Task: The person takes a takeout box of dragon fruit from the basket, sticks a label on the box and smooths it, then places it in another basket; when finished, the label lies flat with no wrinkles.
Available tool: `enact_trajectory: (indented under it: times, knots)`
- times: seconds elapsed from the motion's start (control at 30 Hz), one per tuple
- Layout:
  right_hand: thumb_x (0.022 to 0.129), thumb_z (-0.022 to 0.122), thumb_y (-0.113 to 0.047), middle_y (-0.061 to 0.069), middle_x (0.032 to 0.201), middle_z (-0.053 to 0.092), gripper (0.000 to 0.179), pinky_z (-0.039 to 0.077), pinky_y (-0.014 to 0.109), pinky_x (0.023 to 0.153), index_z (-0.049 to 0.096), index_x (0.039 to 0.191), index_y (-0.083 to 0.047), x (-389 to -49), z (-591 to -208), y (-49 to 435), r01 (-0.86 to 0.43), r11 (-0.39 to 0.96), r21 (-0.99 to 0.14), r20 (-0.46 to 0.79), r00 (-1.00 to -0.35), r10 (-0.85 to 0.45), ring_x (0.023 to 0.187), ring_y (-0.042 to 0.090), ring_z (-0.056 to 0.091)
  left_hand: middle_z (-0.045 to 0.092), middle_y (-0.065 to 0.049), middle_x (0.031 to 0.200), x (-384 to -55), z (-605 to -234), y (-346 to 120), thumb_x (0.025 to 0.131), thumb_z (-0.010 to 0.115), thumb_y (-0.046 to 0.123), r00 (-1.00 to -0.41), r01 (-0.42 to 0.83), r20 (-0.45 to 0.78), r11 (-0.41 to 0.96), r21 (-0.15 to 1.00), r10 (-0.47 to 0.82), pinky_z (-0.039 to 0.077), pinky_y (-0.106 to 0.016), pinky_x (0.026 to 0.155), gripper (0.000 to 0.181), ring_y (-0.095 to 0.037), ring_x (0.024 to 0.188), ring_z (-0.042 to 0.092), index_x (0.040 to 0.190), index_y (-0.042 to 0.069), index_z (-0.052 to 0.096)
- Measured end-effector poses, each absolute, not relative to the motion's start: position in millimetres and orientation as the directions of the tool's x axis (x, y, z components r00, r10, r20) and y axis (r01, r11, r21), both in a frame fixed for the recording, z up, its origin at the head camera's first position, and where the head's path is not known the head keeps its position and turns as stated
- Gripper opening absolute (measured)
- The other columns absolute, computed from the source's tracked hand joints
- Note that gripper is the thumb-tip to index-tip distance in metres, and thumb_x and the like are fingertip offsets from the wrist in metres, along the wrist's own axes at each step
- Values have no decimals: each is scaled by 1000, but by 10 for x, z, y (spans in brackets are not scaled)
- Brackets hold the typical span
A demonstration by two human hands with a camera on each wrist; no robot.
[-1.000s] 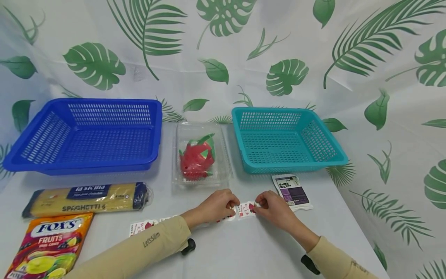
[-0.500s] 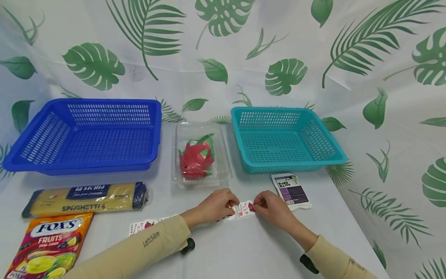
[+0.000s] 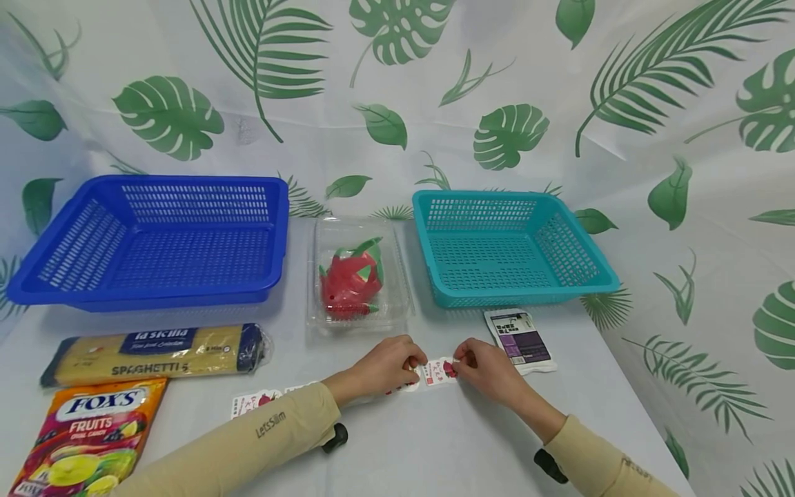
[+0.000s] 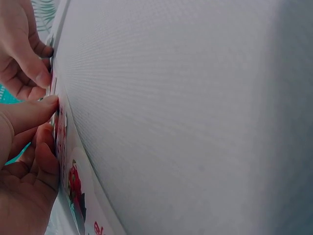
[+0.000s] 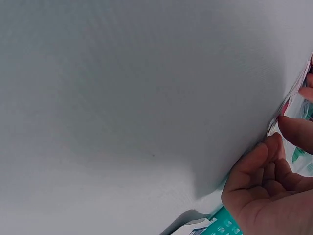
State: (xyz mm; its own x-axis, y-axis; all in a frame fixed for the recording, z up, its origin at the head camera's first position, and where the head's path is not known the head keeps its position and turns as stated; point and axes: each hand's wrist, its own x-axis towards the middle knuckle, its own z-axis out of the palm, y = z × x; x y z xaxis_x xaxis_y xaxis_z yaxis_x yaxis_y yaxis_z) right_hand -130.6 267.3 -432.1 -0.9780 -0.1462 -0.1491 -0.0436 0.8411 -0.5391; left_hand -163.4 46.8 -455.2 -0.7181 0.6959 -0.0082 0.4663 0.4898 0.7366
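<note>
A strip of white labels [image 3: 439, 373] printed with red dragon fruit and lettering runs along the table toward the left. My left hand [image 3: 384, 367] pinches it between thumb and fingers, covering part of the print. At the strip's right end, my right hand [image 3: 488, 373] pinches the last label's edge. In the left wrist view the strip [image 4: 76, 188] lies edge-on below my left fingers. My left sleeve hides some of its left part. Behind my hands sits a clear plastic box [image 3: 393, 276] with a red and green dragon fruit [image 3: 350, 284] inside.
A blue basket [image 3: 149, 298] stands back left, a teal basket [image 3: 528, 297] back right. Near my right hand lies a white and purple packet [image 3: 522, 343]. Spaghetti [image 3: 152, 355] and a bag of Fox's candy [image 3: 90, 438] lie at the left. A leaf-print cloth hangs behind.
</note>
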Motion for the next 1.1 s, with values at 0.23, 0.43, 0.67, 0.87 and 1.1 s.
enact_trajectory:
  times: [0.23, 0.43, 0.67, 0.87, 1.1]
  knots:
    - [89, 69, -7, 0, 80, 54, 5, 43, 25, 62, 64, 90, -6, -1318, -4304, 2693, -95, 839, -535, -136, -971, -196, 75, 13, 49, 58, 2, 88, -1629, -4560, 470, 86, 76, 9, -718, 469, -2, 486, 737, 696, 45, -18, 72, 21, -5, 78, 50, 106, 5, 72]
    - [91, 66, -5, 3, 87, 55, 4, 47, 26, 67, 63, 91, -4, -1328, -4240, 2719, -124, 814, -568, -139, -960, -244, 79, 15, 51, 58, 2, 88, -1634, -4567, 468, 86, 75, 9, -716, 471, -1, 483, 738, 698, 45, -19, 72, 21, -5, 79, 50, 107, 5, 72]
    - [94, 63, -6, 1, 85, 58, 5, 46, 24, 63, 58, 95, -5, -1309, -4224, 2750, -98, 772, -628, -165, -953, -255, 77, 14, 51, 58, 3, 88, -1630, -4550, 470, 86, 75, 8, -717, 467, -6, 486, 739, 697, 45, -18, 72, 21, -4, 78, 50, 107, 5, 72]
    - [90, 61, -3, -1, 87, 56, 10, 46, 24, 66, 61, 100, -6, -1323, -4266, 2731, -128, 754, -645, -143, -948, -284, 79, 14, 51, 56, 2, 86, -1625, -4532, 472, 86, 75, 8, -726, 466, -5, 497, 732, 688, 44, -18, 71, 22, -5, 78, 48, 108, 4, 70]
    - [90, 68, -6, -3, 83, 58, 7, 47, 23, 67, 62, 93, -7, -1345, -4304, 2703, -205, 702, -682, -109, -921, -374, 77, 11, 53, 55, 2, 86, -1629, -4534, 469, 86, 75, 8, -723, 463, -12, 496, 734, 691, 43, -18, 71, 23, -5, 77, 48, 108, 4, 69]
